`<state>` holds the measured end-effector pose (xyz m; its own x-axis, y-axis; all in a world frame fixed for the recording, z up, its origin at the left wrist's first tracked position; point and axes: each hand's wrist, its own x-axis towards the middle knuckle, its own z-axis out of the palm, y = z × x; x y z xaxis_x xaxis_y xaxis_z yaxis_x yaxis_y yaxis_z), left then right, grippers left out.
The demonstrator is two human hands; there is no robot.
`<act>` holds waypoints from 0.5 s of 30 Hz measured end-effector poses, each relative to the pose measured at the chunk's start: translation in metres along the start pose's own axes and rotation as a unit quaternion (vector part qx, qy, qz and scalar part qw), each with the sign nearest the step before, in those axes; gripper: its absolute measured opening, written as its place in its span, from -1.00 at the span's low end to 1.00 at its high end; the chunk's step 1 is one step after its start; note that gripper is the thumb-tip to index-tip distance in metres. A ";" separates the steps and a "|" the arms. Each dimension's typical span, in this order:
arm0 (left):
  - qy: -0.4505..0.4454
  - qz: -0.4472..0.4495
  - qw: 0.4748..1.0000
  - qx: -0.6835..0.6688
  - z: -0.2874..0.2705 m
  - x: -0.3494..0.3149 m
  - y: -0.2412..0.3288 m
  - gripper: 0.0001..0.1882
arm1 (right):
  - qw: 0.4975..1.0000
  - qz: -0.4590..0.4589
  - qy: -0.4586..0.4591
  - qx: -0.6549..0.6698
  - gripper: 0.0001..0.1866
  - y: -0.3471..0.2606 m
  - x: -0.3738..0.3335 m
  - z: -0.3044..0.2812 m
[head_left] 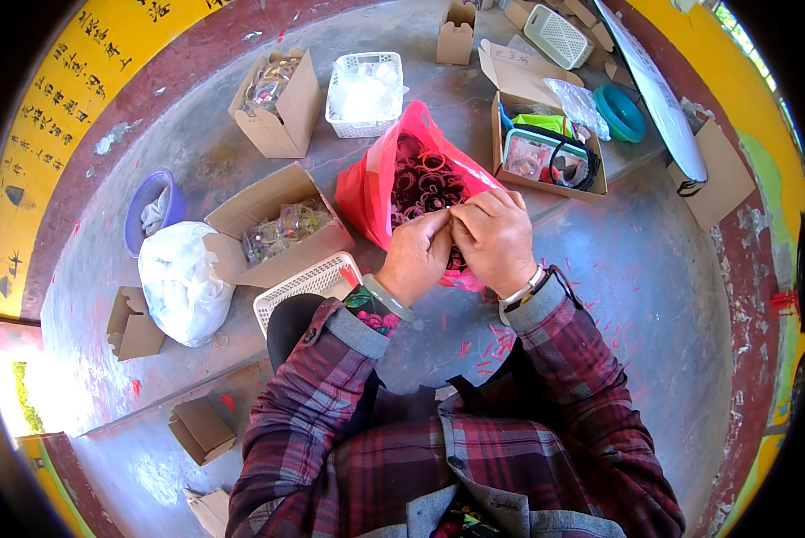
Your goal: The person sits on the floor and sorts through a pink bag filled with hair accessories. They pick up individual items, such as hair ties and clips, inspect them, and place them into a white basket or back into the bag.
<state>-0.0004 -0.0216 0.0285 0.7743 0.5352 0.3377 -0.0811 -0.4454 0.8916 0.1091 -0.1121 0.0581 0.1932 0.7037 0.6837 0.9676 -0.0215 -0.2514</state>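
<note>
My left hand point(414, 258) and my right hand point(496, 240) meet over the near side of an open red plastic bag point(366, 186). Both are closed in a pinch, fingertips almost touching. Whatever they pinch is too small to make out. Many dark ring-like loops point(426, 184) fill the bag, with a brighter red ring among them. Beside my left wrist lies a shallow white perforated basket point(277, 303), a few red pieces at its right end. Thin red scraps point(496, 345) are scattered on the floor below my right hand.
To the left, a cardboard box point(286, 247) holds clear-wrapped items, beside a stuffed white plastic bag point(185, 285) and a purple basin point(176, 204). Behind are another filled box point(296, 108) and a white basket point(366, 125). At right stands a box point(546, 179) near a teal basin point(619, 114).
</note>
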 end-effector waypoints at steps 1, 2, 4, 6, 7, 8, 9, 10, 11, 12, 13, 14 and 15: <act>0.007 -0.003 1.000 -0.010 0.000 0.000 0.000 -0.85 | 1.000 0.009 0.007 0.016 -0.91 0.001 0.000 0.001; 0.011 -0.011 1.000 -0.020 0.000 0.000 0.000 -0.85 | 0.999 0.024 0.016 0.043 -0.90 0.001 0.000 0.002; 0.017 -0.028 0.999 -0.040 -0.002 0.002 -0.001 -0.84 | 0.993 0.054 0.034 0.096 -0.87 0.001 -0.001 0.003; 0.034 -0.027 0.995 -0.089 0.002 0.003 -0.011 -0.83 | 0.993 0.056 0.042 0.096 -0.84 0.001 0.000 0.003; 0.043 -0.027 0.992 -0.113 0.003 0.003 -0.016 -0.83 | 0.993 0.057 0.046 0.097 -0.83 0.000 0.000 0.003; 0.042 -0.031 0.993 -0.109 0.003 0.001 -0.019 -0.82 | 0.995 0.047 0.047 0.081 -0.83 -0.001 0.001 0.002; 0.039 -0.035 0.993 -0.106 0.001 0.001 -0.016 -0.82 | 0.996 0.037 0.049 0.064 -0.83 -0.002 0.002 0.000; 0.036 -0.040 0.993 -0.102 0.000 0.002 -0.015 -0.82 | 0.997 0.028 0.050 0.047 -0.83 -0.002 0.003 -0.001; 0.028 -0.043 0.993 -0.102 0.000 0.001 -0.017 -0.81 | 0.998 0.022 0.044 0.033 -0.83 -0.002 0.002 0.000; 0.021 -0.046 0.993 -0.102 0.000 0.001 -0.019 -0.81 | 0.999 0.017 0.038 0.019 -0.82 -0.002 0.000 0.001; 0.013 -0.049 0.993 -0.102 0.000 0.001 -0.020 -0.81 | 0.999 0.011 0.032 0.005 -0.82 -0.003 0.000 0.002; 0.018 -0.051 0.993 -0.101 0.000 0.001 -0.019 -0.81 | 0.999 0.005 0.034 -0.001 -0.82 -0.004 -0.001 0.002; 0.023 -0.052 0.993 -0.099 0.000 0.001 -0.016 -0.81 | 0.999 -0.001 0.036 -0.006 -0.82 -0.005 -0.001 0.003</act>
<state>0.0018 -0.0135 0.0149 0.7558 0.6048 0.2509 -0.1280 -0.2392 0.9625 0.1041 -0.1104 0.0570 0.2023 0.6503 0.7323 0.9699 -0.0295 -0.2417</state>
